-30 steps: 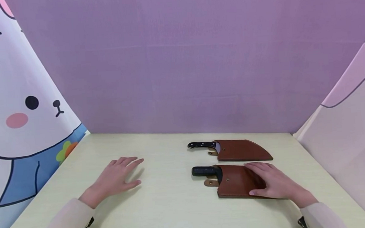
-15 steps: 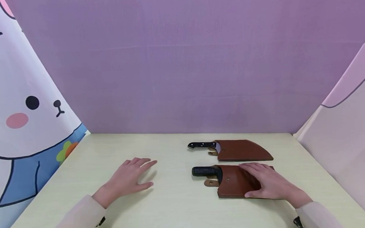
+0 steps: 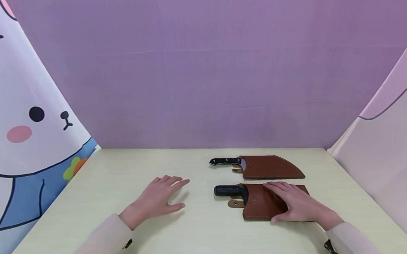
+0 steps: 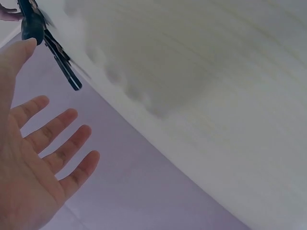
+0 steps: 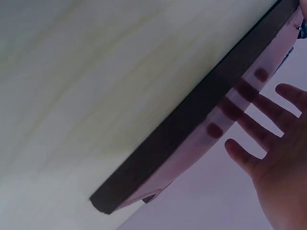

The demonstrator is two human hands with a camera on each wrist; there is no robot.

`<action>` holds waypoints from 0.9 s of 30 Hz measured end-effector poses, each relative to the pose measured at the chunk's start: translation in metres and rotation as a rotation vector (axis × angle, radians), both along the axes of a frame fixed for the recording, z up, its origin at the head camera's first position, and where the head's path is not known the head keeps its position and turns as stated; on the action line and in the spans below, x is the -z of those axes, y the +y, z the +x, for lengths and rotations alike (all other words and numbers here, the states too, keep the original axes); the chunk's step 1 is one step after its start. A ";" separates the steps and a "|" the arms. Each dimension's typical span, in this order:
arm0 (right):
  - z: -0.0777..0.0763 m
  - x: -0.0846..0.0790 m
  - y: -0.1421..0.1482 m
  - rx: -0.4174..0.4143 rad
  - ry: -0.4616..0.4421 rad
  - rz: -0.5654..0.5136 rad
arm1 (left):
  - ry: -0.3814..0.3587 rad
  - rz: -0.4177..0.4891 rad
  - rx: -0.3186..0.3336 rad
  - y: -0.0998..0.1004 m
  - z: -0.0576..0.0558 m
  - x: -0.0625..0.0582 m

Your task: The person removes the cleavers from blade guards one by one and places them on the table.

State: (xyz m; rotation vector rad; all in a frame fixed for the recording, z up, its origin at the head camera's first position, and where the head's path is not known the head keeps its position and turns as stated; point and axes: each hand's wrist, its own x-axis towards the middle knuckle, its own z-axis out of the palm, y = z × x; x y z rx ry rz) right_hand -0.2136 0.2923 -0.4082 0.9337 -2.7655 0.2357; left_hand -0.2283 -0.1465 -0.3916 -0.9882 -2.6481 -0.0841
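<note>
near sheathed knife [image 3: 259,204] lies flat, long axis running 9 to 3 o'clock, handle [image 3: 226,190] at the 9 end. right hand [image 3: 297,204] is nearer the sheath: arched over its 3 o'clock half, fingers wide, thumb off toward 8, grasping nothing. fingertips look very close to the leather in the right wrist view, but that view's dark and hazy, so can't call contact. left hand [image 3: 155,200] sits above the table [image 3: 202,238], fingers splayed, holding nothing; from it the near handle is at about 3 o'clock, butt end facing the hand, a gap between. far sheathed knife [image 3: 271,167] is at 12 from the near one, roughly parallel, just beside it. materials: sheaths are brown, smooth, leather-looking, with some shine; near one roughly rectangular, far one curving to a point. near handle black, cylindrical, ribbed; tan strap [image 3: 235,203] sticks out under it, unfastened. far handle black, bright rivets. tabletop's pale, faint grain.
</note>
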 end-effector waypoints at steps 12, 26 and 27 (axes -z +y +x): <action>-0.005 0.003 -0.001 0.030 -0.085 0.008 | -0.001 0.009 0.055 0.024 -0.002 0.001; -0.009 -0.001 -0.002 0.040 -0.200 0.049 | -0.024 0.000 0.094 0.055 -0.010 0.002; -0.010 -0.002 -0.002 0.040 -0.206 0.049 | -0.025 0.001 0.093 0.057 -0.010 0.002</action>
